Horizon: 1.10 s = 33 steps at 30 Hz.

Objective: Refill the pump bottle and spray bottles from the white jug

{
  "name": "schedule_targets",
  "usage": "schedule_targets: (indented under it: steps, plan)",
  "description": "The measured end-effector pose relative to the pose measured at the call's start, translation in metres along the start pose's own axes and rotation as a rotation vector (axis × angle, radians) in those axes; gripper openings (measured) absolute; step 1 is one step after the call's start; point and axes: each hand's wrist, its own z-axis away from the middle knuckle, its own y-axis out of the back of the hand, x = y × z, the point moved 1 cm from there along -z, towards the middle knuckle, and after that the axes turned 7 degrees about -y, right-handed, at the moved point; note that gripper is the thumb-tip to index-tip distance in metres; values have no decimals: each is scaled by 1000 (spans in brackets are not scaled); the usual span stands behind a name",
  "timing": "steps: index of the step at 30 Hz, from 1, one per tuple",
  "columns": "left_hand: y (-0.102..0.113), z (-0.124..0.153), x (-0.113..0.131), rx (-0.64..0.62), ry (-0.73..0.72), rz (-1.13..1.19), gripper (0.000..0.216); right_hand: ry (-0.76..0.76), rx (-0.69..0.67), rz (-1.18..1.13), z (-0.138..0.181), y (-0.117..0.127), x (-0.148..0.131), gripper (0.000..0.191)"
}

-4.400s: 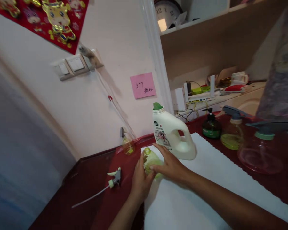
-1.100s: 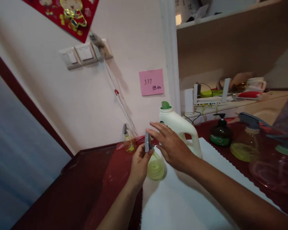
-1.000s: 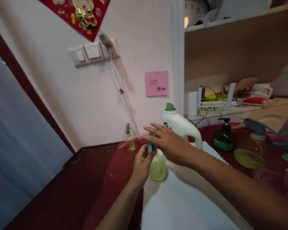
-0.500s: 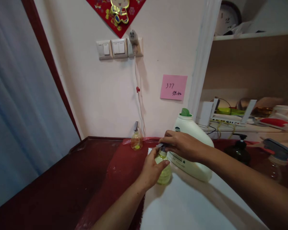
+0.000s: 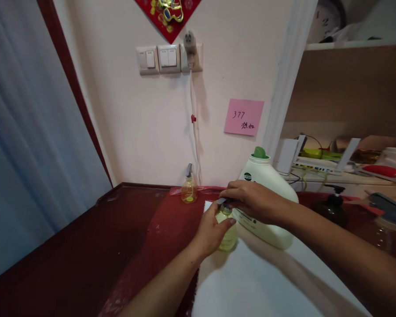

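Observation:
A small clear pump bottle [image 5: 228,241] with yellowish liquid stands upright on a white sheet [image 5: 237,286]. My left hand [image 5: 211,230] is wrapped round its body and neck from the left. From the right, my right hand [image 5: 255,200] closes its fingers on the grey pump head [image 5: 222,200], partly hiding it. Just behind my right hand stands a large pale green jug [image 5: 280,187], its mouth holding a green piece [image 5: 259,152]. Farther back, near the wall, is another small pump bottle [image 5: 189,191] with a grey head and a little yellow liquid.
Red plastic film [image 5: 166,224] covers part of the dark red table [image 5: 69,246]. A dark pump bottle [image 5: 331,207] and a clear bottle with a grey-blue head [image 5: 387,209] stand at right. Behind them, a shelf holds a white router [image 5: 323,167]. A cord [image 5: 193,136] hangs down the wall.
The view has shifted slightly, so the wall items sit a little higher and farther right. Both hands keep their hold on the small pump bottle, with little visible movement.

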Motion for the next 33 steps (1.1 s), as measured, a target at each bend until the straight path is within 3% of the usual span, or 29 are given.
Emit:
schedule_targets:
  steps: [13, 27, 33]
  plan:
    - [0, 0, -1, 3, -9, -37, 39, -74, -12, -29, -2, -4, 0, 23]
    - [0, -1, -4, 15, -17, -4, 46, -97, -20, -47, -2, -7, 0, 21]
    - [-4, -4, 5, 129, -23, 8, 38, -106, -11, -47, -4, -8, -1, 20]
